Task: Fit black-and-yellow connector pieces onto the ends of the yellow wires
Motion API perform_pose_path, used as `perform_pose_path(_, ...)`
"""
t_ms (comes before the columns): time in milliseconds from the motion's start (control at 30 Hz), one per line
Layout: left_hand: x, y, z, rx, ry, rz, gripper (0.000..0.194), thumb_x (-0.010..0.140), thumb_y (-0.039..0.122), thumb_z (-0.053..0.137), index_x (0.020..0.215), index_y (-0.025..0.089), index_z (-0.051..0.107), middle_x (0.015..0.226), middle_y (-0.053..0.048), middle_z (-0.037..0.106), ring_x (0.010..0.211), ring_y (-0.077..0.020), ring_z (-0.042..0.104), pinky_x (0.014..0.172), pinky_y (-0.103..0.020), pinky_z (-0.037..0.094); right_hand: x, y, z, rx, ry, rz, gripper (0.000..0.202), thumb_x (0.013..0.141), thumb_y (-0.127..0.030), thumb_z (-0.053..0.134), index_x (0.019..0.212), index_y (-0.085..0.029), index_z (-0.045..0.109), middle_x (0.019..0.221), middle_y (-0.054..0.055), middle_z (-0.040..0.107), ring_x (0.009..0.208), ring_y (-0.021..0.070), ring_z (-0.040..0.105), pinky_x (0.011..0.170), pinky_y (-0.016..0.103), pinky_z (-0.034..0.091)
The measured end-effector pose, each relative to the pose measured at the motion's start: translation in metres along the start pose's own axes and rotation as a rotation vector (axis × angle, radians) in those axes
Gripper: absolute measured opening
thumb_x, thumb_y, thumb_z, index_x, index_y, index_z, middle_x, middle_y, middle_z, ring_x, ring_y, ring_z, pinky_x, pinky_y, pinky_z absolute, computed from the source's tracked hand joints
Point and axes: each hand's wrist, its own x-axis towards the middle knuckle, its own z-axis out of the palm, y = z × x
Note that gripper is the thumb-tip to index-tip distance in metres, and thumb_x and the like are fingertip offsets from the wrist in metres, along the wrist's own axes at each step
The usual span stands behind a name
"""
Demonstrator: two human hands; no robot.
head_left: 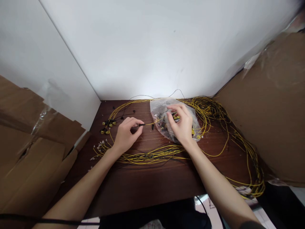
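My left hand (128, 132) pinches a small black connector piece (142, 125) between thumb and fingertips. A yellow wire (150, 123) runs from that piece to the right, toward the bag. Over a clear plastic bag (156, 106) hovers my right hand (181, 122), its thumb and forefinger a little apart. A thin dark wire passes close to those fingertips; I see no grip on it. Inside the bag are small yellow and black connectors (176, 117), partly covered by my right hand. A bundle of yellow and black wires (152, 156) lies across the table in front of both hands.
Several yellow-and-black connectors (106, 131) lie at left, above white-tipped wire ends (101, 146). A tangled wire coil (207, 108) sits at back right, with strands hanging over the right edge. Cardboard (274, 111) flanks the brown table (143, 181); a white wall (152, 57) stands behind.
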Motion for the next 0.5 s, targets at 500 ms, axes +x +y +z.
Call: perform_pose_path(500, -0.001, 0.002, 0.001, -0.014, -0.022, 0.116, 0.013, 0.081, 0.012, 0.053, 0.088, 0.017, 0.062, 0.084, -0.005, 0.062, 0.08, -0.0161, 0.055, 0.074, -0.03, 0.045, -0.01, -0.002, 0.011, -0.196, -0.368, -0.189, 0.024, 0.085, -0.016, 0.049, 0.098, -0.022, 0.068, 0.105, 0.008, 0.056, 0.086, 0.0206, 0.049, 0.077, 0.038, 0.042)
